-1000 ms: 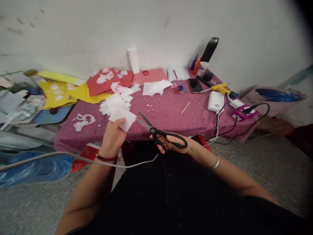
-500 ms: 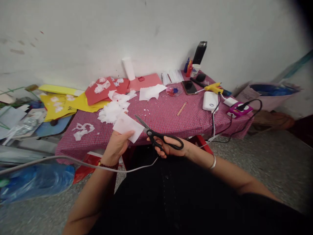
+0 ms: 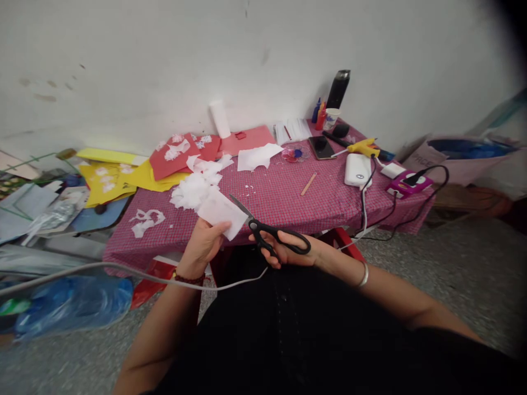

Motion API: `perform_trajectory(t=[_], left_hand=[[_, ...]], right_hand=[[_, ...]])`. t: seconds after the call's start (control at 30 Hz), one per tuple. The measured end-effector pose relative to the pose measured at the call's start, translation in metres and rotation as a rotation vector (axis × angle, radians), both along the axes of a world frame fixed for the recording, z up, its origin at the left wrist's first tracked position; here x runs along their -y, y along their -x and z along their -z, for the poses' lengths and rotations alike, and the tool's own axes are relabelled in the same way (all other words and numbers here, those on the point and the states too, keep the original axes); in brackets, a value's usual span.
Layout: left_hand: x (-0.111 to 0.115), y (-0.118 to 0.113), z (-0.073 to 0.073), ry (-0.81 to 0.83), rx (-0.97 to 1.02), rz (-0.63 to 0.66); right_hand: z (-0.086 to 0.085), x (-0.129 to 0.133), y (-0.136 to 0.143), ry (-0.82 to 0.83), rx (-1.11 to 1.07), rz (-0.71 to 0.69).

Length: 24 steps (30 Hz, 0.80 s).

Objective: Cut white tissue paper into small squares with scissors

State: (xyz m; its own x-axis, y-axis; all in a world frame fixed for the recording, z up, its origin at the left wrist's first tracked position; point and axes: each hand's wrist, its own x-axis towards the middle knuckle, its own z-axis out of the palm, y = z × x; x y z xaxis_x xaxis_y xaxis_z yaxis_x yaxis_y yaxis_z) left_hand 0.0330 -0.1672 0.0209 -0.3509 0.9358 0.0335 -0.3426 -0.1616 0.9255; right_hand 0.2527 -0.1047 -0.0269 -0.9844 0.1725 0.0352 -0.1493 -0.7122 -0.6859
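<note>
A small white paper piece (image 3: 221, 210) is pinched between the thumb and fingers of my left hand (image 3: 206, 241). Black-handled scissors (image 3: 254, 225) sit in my right hand (image 3: 288, 250), with its fingers through the handle loops. The blades are parted a little and lie at the right edge of the paper; whether they touch it I cannot tell. Just behind the held paper lies a heap of white cut paper (image 3: 190, 191) on the table. A larger white sheet (image 3: 257, 157) with a ragged edge rests farther back.
A red checked cloth (image 3: 280, 192) covers the table. Red card (image 3: 164, 160) and yellow card (image 3: 153, 180) lie left. At right are a wooden stick (image 3: 308, 184), a phone (image 3: 321, 147), a yellow glue gun (image 3: 364, 147), a white box (image 3: 357, 169) and a purple power strip (image 3: 405, 186) with cables.
The camera view has turned slightly left, so the table and its things appear farther right. Both hands keep their hold on the paper and scissors, with hardly any movement between them.
</note>
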Motion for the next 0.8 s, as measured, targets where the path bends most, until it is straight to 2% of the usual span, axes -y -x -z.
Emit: perform_trajectory(t=[0.27,0.5,0.67,0.8], left_hand=[[0.001,-0.012,0.013,0.033,0.04,0.078],[0.0,-0.021,0.012,0.014,0.008,0.12],[-0.003,-0.008,0.011,-0.049,0.067,0.053],[-0.006,0.008,0.003,-0.115,0.116,-0.042]], right_hand=[[-0.005,0.0,0.002,0.12,0.008,0.021],[-0.011,0.006,0.002,0.014,0.036,0.129],[-0.015,0.008,0.0,-0.13,0.077,0.212],[-0.012,0.007,0.0,-0.156,0.069,0.181]])
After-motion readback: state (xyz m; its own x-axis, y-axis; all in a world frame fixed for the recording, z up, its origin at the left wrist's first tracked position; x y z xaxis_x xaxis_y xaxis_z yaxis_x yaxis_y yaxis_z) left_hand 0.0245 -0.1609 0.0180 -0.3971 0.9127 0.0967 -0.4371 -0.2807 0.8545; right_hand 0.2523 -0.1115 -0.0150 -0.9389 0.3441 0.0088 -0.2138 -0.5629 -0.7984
